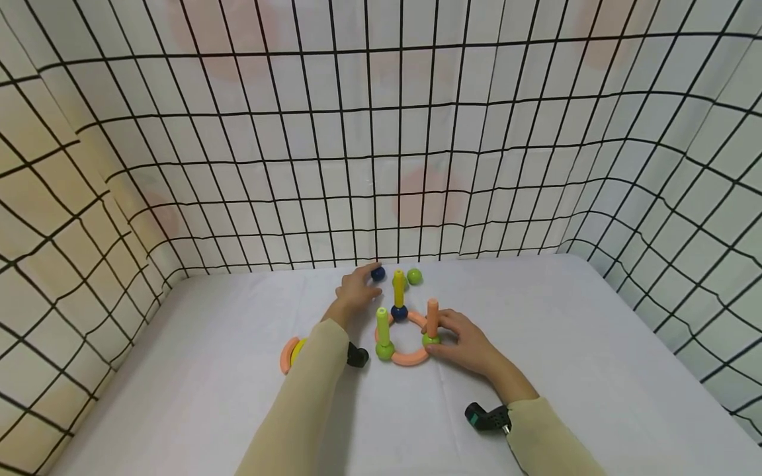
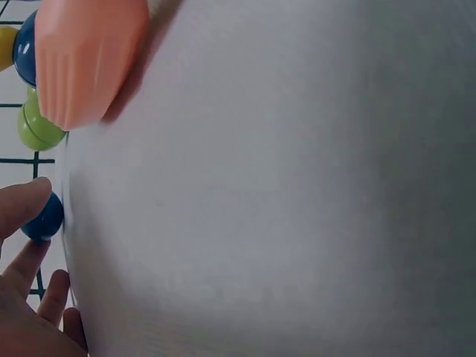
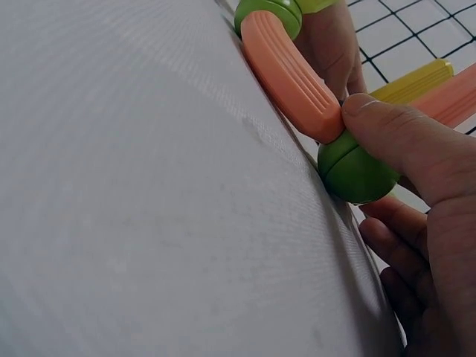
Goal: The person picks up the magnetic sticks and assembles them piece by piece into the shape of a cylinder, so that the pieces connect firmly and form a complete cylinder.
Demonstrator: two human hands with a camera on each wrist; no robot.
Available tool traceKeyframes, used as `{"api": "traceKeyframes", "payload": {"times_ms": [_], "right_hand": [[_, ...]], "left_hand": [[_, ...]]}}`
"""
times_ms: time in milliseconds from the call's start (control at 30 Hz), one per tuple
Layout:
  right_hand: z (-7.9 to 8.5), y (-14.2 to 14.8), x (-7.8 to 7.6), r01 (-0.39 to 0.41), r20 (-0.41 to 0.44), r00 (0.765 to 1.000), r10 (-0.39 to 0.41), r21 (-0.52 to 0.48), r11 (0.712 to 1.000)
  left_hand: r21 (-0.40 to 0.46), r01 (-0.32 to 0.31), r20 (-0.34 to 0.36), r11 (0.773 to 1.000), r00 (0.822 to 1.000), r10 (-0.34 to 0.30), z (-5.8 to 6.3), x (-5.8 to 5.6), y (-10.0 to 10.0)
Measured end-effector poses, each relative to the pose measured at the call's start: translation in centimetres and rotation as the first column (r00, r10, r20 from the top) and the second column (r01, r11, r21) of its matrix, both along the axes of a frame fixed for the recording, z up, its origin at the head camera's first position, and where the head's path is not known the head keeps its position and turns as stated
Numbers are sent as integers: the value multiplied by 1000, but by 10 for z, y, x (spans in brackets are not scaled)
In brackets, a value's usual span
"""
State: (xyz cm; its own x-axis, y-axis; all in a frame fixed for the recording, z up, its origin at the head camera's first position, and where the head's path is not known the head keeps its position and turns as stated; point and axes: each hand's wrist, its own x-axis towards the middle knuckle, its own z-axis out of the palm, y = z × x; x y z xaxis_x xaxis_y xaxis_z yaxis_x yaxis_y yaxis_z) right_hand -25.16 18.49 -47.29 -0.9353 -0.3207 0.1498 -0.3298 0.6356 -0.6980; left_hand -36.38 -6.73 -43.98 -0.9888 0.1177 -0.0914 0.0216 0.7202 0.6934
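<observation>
Blue ball [image 2: 49, 221], partly hidden, perhaps touches the left hand's [image 1: 355, 291] spread fingers; the right hand [image 1: 469, 345] pinches a green ball [image 3: 355, 172].

The rods [image 1: 399, 292] are yellow, lime and salmon, the ring's arcs [image 1: 411, 359] salmon, the balls [image 1: 384, 351] green or navy — cloth [image 1: 536, 304] plain white, sleeves [image 1: 309, 396] beige, net [image 1: 401, 48] a black grid — and the backdrop [image 1: 385, 132] white with faint pink blotches.

Head cam high, facing forward and down over the white cloth-covered worktop [image 1: 565, 317]; wrist cams low, close, views tilted sideways, left sharing the glossy dark-blue ball [image 2: 48, 221] with head, right the curved orange ridged plastic bar [image 3: 290, 78].
</observation>
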Motion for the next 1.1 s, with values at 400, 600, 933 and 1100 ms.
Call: {"api": "traceKeyframes", "payload": {"times_ms": [400,600,933,1100], "right_hand": [[1,-1,2,8,1,1000,-8,1,1000],[2,-1,2,4,1,1000,-4,-1,1000],[2,-3,3,7,-5,1000,-7,0,1000],[2,-3,3,10,-4,1000,-10,5,1000]], "left_hand": [[14,-22,-49,1000,999,22,1,7,0],[7,-15,-76,1000,997,16,-1,11,-2],[99,-25,-44,995,999,29,2,21,-8],[187,-43,-7,981,999,45,3,25,-10]]}}
